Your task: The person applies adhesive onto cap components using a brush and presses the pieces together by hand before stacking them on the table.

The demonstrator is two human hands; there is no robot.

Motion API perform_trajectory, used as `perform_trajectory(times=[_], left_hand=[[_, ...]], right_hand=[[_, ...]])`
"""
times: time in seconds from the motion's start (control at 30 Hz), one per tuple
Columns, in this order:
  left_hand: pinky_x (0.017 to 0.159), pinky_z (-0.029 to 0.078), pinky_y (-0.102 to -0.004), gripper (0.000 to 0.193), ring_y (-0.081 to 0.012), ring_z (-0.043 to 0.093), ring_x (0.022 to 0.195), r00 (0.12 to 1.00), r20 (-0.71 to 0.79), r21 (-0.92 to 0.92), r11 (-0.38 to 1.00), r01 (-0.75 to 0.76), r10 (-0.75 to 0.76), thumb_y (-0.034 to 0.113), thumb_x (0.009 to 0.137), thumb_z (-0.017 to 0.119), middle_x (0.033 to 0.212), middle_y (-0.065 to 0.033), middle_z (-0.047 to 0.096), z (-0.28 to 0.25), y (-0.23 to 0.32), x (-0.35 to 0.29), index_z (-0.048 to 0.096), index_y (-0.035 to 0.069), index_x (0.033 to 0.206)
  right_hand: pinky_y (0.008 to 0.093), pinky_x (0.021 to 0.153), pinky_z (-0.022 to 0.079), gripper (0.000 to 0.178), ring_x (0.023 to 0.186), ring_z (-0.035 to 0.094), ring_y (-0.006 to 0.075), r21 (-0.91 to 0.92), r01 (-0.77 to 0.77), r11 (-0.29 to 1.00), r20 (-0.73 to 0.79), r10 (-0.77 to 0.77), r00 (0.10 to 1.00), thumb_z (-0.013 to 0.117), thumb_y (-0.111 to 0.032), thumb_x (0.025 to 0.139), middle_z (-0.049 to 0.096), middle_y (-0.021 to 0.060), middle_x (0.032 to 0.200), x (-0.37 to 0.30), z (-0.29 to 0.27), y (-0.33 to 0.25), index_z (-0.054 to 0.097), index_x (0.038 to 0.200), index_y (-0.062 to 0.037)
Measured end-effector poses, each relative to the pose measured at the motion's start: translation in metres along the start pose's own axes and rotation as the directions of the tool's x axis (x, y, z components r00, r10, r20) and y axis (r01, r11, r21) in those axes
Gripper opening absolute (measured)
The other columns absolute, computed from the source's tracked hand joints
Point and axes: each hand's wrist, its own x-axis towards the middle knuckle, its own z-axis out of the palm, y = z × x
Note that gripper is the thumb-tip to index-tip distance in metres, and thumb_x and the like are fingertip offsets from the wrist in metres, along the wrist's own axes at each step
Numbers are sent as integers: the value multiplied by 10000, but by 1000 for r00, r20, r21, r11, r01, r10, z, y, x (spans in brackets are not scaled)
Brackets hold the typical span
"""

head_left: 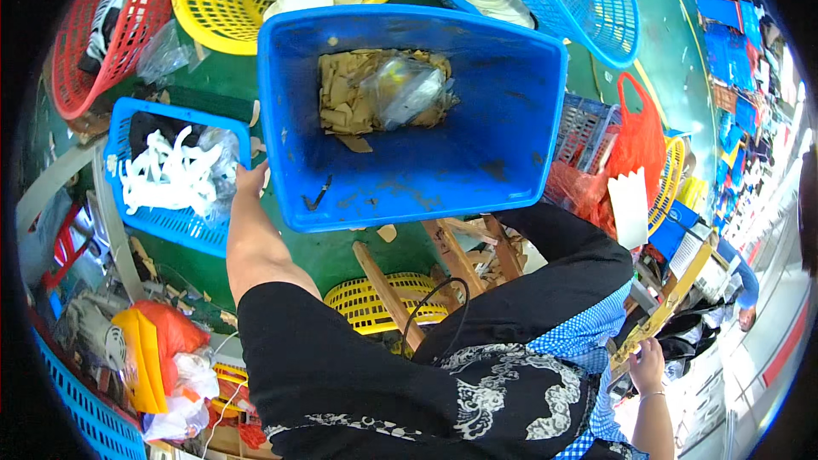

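Close to the left side of a large deep blue bin (409,209), my left hand (250,179) is closed at the right rim of a low blue slotted basket (166,220). Its fingers are partly hidden there. White strap-like pieces (170,172) lie in that basket, with dark material and clear plastic beside them. Inside the bin are brown cardboard-like scraps (345,89) and a crumpled clear plastic bag (409,94). At the lower right, my right hand (648,368) has its fingers curled beside the worn yellowish edge of a bench (660,311). Whatever it holds is too small to make out.
Along the far side stand a red basket (136,13), a yellow basket (209,13) with pale pieces, and a light-blue basket (601,4). A red plastic bag (635,149) hangs right of the bin. Wooden slats (456,255) lie near my legs. Another person (748,290) is at right.
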Motion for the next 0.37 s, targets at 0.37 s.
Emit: perform_trajectory(times=[0.37], left_hand=[[899,386,-386,603,-333,496,1048,843,-223,-452,818,355,-489,408,682,609,1114,-194,534,96,-48,-106,497,14,1125]], right_hand=[[365,635,440,205,700,550,267,281,105,954,-181,-54,982,599,-64,697,529,117,782,4,4,-35,518,885,-49]])
